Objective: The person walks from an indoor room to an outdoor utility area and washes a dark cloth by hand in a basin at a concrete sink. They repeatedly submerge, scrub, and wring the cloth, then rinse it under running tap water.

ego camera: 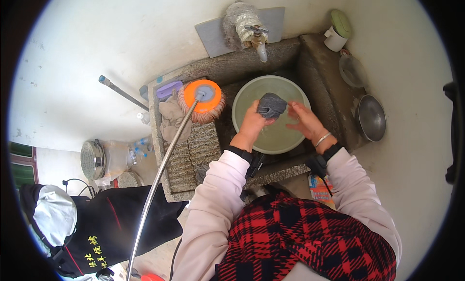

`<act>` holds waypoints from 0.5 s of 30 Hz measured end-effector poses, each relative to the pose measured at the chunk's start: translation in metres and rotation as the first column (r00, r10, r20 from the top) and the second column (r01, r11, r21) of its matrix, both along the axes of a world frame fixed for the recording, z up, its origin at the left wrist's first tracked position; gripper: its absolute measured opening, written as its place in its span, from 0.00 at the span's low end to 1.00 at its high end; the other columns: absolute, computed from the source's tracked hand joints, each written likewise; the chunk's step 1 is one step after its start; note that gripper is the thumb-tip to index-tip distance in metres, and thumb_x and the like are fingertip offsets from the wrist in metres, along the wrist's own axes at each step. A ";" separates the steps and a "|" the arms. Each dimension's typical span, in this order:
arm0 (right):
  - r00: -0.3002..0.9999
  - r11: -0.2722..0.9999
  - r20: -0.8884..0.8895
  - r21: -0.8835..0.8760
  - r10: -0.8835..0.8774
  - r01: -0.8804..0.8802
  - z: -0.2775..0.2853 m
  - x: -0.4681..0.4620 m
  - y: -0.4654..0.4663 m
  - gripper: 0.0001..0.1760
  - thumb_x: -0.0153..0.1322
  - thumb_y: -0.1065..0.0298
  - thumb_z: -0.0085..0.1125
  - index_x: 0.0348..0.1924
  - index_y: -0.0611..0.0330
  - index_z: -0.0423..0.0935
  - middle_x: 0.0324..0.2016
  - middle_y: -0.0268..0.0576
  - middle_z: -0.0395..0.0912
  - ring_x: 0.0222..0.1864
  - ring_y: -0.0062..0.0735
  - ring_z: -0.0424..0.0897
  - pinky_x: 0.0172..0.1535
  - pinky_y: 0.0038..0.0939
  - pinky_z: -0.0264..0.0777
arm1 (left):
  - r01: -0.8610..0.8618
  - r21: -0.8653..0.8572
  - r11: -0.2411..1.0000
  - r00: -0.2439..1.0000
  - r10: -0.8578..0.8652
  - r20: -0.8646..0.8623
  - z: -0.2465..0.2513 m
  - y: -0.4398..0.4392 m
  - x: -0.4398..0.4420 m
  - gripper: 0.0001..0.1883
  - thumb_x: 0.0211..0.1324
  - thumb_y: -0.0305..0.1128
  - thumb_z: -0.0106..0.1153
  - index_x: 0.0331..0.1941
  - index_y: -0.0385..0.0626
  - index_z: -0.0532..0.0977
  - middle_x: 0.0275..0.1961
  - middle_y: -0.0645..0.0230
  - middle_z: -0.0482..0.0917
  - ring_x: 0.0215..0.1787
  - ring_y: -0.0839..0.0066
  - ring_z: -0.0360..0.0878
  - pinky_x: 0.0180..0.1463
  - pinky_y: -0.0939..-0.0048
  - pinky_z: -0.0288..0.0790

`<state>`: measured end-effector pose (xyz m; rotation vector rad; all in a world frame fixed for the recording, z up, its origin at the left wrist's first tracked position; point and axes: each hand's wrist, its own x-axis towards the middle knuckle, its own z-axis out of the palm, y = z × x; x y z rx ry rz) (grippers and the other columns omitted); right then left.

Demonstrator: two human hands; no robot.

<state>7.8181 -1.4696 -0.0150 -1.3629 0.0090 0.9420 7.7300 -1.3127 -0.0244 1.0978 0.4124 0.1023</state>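
A round light-coloured basin (238,135) of cloudy water stands in the stone sink (323,95). Above the water, my left hand (253,122) grips a bunched dark grey cloth (271,106) from its left side and from below. My right hand (304,120) is just to the right of the cloth, over the basin's right side, its fingers spread and apart from the cloth. Behind the basin a metal tap (260,44) sticks out from the wall; no stream of water shows under it.
A round mop head with an orange plate (209,99) rests on the ribbed stone washboard (203,143) at left, its metal handle (160,172) slanting towards me. Beside it lie a beige cloth (174,121) and a purple brush (169,89). On the right ledge are a metal bowl (371,117) and a lidded jug (336,37).
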 end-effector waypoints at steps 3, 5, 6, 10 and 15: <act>0.847 0.940 -0.513 0.339 0.142 0.048 -0.024 -0.005 0.005 0.32 0.67 0.41 0.42 0.55 0.54 0.61 0.52 0.42 0.63 0.49 0.42 0.66 0.54 0.46 0.60 | 0.100 -0.019 0.995 0.989 -0.101 -0.105 0.021 -0.010 -0.006 0.23 0.50 0.21 0.50 0.53 0.42 0.63 0.42 0.64 0.74 0.38 0.72 0.76 0.39 0.71 0.74; 0.885 0.849 -0.383 0.527 0.265 -0.026 -0.025 -0.004 0.010 0.34 0.66 0.38 0.39 0.56 0.54 0.60 0.51 0.44 0.65 0.48 0.39 0.69 0.54 0.39 0.62 | 0.184 0.161 0.970 0.970 -0.152 -0.189 0.029 -0.011 -0.010 0.24 0.49 0.21 0.49 0.54 0.41 0.62 0.42 0.62 0.75 0.35 0.71 0.77 0.38 0.71 0.74; 0.912 0.848 -0.326 0.529 0.251 -0.044 -0.022 -0.002 0.012 0.33 0.66 0.40 0.42 0.56 0.54 0.60 0.51 0.44 0.65 0.48 0.38 0.69 0.54 0.37 0.62 | 0.247 0.236 0.940 0.956 -0.197 -0.215 0.030 -0.010 -0.013 0.25 0.49 0.21 0.48 0.55 0.40 0.61 0.42 0.61 0.75 0.34 0.70 0.77 0.37 0.71 0.74; 0.912 0.861 0.246 0.318 0.328 -0.396 0.007 -0.006 0.020 0.31 0.63 0.55 0.57 0.56 0.54 0.60 0.51 0.44 0.65 0.50 0.36 0.68 0.53 0.31 0.62 | 0.188 0.530 0.827 0.956 -0.031 -0.292 0.028 0.000 -0.018 0.22 0.49 0.23 0.47 0.51 0.37 0.63 0.41 0.59 0.74 0.35 0.70 0.77 0.34 0.69 0.73; 0.382 0.871 0.835 -0.209 0.395 -0.445 0.025 -0.028 0.035 0.39 0.53 0.70 0.66 0.56 0.52 0.59 0.49 0.46 0.65 0.53 0.43 0.65 0.53 0.34 0.62 | 0.087 -0.022 0.996 0.968 -0.090 -0.235 0.032 0.005 -0.017 0.21 0.46 0.21 0.48 0.49 0.35 0.63 0.40 0.59 0.73 0.37 0.71 0.75 0.35 0.68 0.72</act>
